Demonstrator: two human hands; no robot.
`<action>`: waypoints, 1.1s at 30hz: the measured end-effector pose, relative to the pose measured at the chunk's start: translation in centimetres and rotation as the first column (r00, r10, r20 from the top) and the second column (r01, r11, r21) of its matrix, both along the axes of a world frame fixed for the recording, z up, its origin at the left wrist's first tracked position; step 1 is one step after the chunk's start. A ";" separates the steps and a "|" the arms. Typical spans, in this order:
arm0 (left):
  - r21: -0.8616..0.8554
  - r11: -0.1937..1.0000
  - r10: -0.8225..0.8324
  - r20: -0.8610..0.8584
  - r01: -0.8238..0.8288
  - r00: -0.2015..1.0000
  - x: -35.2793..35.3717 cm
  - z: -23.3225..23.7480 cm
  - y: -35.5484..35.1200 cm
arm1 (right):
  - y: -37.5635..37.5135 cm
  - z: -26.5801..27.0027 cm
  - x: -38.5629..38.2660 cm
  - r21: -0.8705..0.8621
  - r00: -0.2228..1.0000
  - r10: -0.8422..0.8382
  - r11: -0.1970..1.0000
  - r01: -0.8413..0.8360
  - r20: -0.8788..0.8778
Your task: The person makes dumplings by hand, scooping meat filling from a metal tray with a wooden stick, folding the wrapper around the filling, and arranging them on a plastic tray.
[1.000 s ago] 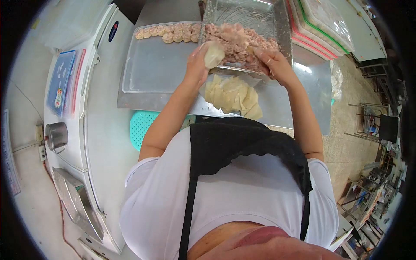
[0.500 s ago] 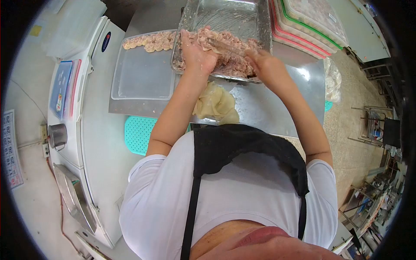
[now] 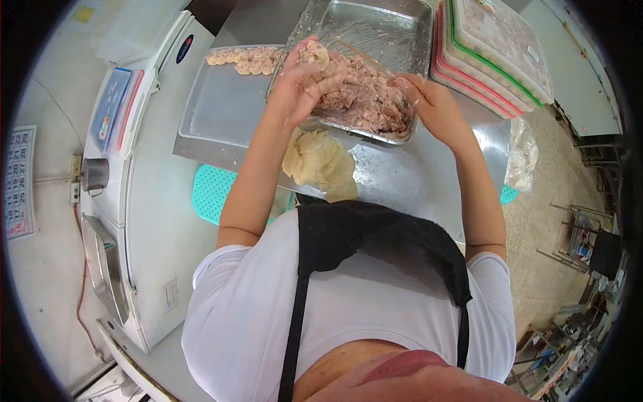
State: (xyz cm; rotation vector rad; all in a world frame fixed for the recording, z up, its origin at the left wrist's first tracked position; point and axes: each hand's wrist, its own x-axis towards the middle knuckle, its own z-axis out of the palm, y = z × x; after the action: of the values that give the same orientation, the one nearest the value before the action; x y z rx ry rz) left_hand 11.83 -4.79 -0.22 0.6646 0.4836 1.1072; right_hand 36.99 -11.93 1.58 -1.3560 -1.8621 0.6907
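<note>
My left hand (image 3: 295, 87) is curled over the left side of the metal tray, holding a small filled dumpling (image 3: 316, 56) in a pale wrapper. On the other side, my right hand (image 3: 429, 100) grips a thin stick-like tool (image 3: 365, 53), its far end pointing toward the left hand. Beneath both hands, pink minced meat (image 3: 375, 100) fills the near part of the metal tray (image 3: 402, 19). A floppy stack of pale dumpling wrappers (image 3: 318, 161) lies on the table just in front of the tray.
Rows of filled dumplings (image 3: 258, 60) sit along the far end of a translucent plastic sheet or lid (image 3: 221, 107), left of the tray. Stacked lidded containers (image 3: 499, 50) stand at the right on the steel table (image 3: 402, 174). A white fridge (image 3: 171, 167) flanks the left.
My right hand and the stick tool have drawn back to the right from my left hand. The left hand has turned, showing the dumpling near its fingertips. The whole view has shifted slightly.
</note>
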 end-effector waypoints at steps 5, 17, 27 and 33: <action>0.736 0.652 0.553 -0.625 0.180 0.551 0.3 3.1 -1.5 | -1.0 2.5 -0.7 -0.159 0.991 0.133 0.978 -0.136 -0.027; 0.293 0.898 0.228 -0.948 0.330 0.222 -1.4 1.0 0.8 | -0.2 0.7 -2.3 0.206 0.875 -0.070 0.978 -0.035 0.478; 0.556 0.726 0.325 -0.795 0.403 0.512 -5.0 2.9 0.1 | -2.8 0.1 0.1 -0.083 0.886 -0.111 0.983 0.165 0.450; 0.514 0.554 0.299 -0.857 0.655 0.419 -7.6 5.5 0.2 | -4.2 3.0 -9.2 -0.197 0.993 -0.023 0.979 0.046 0.114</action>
State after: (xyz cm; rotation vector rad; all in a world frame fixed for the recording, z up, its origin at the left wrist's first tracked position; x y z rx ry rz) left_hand 4.19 -4.56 5.24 2.2336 0.7530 0.5324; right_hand 27.77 -16.12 4.58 -1.5802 -1.8913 0.8166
